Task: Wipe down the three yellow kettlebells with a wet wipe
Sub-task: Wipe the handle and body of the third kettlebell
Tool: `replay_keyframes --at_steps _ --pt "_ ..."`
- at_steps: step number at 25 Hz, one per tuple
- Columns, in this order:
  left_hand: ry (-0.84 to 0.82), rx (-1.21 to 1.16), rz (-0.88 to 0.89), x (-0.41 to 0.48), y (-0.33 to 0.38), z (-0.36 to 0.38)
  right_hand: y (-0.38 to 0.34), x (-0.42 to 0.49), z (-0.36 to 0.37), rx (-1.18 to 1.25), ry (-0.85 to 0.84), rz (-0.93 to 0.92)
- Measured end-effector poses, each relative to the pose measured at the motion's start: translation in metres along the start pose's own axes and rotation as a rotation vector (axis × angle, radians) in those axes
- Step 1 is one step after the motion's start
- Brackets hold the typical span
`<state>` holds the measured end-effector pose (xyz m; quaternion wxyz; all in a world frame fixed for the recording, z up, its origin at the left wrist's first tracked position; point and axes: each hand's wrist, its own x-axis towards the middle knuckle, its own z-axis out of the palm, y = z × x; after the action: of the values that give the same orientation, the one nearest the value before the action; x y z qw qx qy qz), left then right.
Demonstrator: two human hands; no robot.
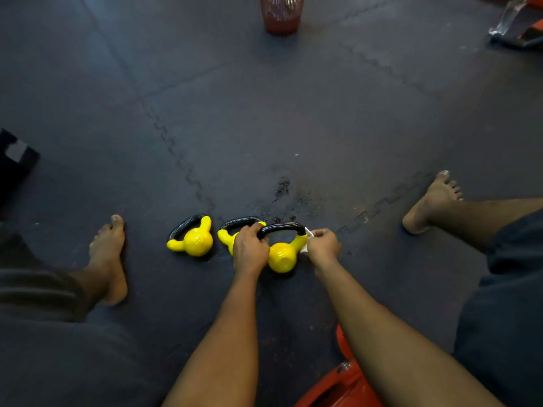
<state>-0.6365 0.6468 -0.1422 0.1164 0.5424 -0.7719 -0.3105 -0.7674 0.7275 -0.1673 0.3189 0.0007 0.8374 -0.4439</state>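
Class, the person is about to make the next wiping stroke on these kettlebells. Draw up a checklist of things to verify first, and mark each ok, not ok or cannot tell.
1. Wet wipe pinched in the right hand: ok.
2. Wipe touching the right kettlebell where handle meets body: ok.
3. Left hand grips that kettlebell's black handle to steady it: ok.
4. Left kettlebell and middle kettlebell lie close by on the mat: ok, though the middle one is partly hidden by the left hand.
5. Which kettlebells are already wiped: cannot tell.
6. Wipe moist enough: cannot tell.
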Motion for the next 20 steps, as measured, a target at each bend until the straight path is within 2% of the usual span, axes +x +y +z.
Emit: replay_keyframes --at_steps 4,6,8,13,17,20 --pt "-0.009 -0.050 -0.063 -0.005 -0.006 -0.005 -0.011 0.001 -0.007 0.141 -0.345 0.006" --pt "-0.036 -0.030 -0.044 -0.007 -0.006 -0.006 -0.006 0.002 -0.005 0.147 -0.438 0.001" --pt "-0.073 0.007 0.015 -0.008 -0.005 -0.004 0.005 0.004 -0.002 0.171 -0.436 -0.019" --pt "-0.059 -0.061 0.075 -0.014 0.004 0.002 0.007 0.011 -0.003 0.189 -0.268 -0.070" --pt "-0.076 -0.086 0.094 -0.015 0.006 0.012 0.005 0.031 -0.012 -0.005 -0.217 -0.086" --pt "-0.087 -0.117 0.072 -0.012 0.004 0.014 0.006 0.034 -0.013 -0.039 -0.237 -0.072"
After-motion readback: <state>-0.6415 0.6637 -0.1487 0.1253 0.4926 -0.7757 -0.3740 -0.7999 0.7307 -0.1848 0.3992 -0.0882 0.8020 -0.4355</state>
